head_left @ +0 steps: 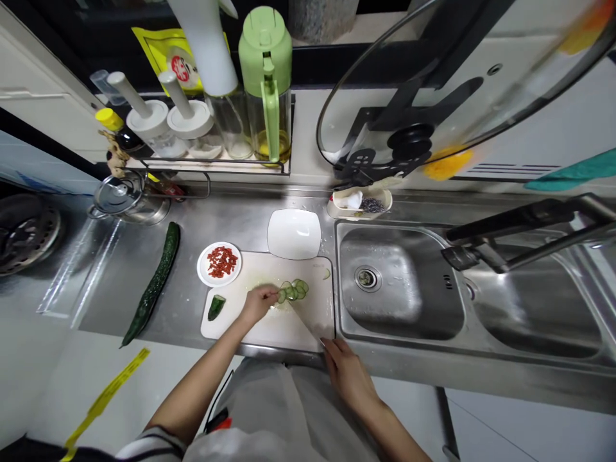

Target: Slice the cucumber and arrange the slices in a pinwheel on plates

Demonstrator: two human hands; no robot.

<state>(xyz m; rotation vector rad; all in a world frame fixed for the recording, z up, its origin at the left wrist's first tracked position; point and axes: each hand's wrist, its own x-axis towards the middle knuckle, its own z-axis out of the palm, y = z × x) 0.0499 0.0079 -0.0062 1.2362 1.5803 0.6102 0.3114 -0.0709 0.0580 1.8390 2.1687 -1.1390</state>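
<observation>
My right hand [347,371] grips a knife [307,327] by its handle, at the front right edge of the white cutting board [255,330]. The blade slants up and left across the board towards a row of thin cucumber slices [296,290]. At the left end of that row, the fingers of my left hand [260,303] are pinched together on a cucumber slice. A short cucumber end piece [216,307] lies on the board's left side. One loose slice sits near the board's upper right corner.
A plate of chopped red pieces [206,272] overlaps the board's upper left corner. Behind the board stands a white dish [294,231]. A whole cucumber [156,282] lies further left. The sink [399,282] is on the right, and a glass lid [409,138] hangs above it.
</observation>
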